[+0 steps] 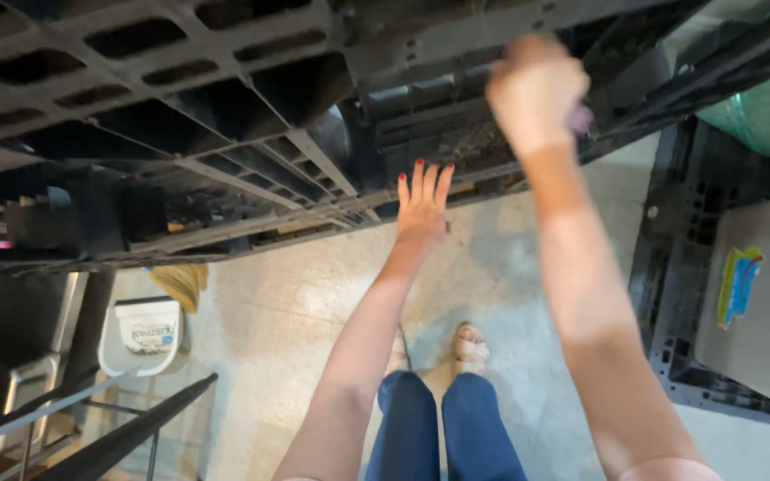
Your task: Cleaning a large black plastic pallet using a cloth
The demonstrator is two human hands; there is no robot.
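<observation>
My left hand (422, 207) reaches down with its fingers spread, held flat near the lower edge of a stack of black plastic pallets (225, 134). It holds nothing. My right hand (536, 89) is raised and blurred, closed around a small purple object (581, 118) that I cannot identify, in front of the pallets. Below, my legs in blue trousers (447, 428) and my sandalled feet stand on a pale concrete floor (296, 303).
Another black pallet (679, 294) lies on the floor at right, with a grey sheet and a coloured packet (740, 285) on it. A green bag (764, 111) sits at top right. A white tub (146, 334), a broom head and metal bars stand at lower left.
</observation>
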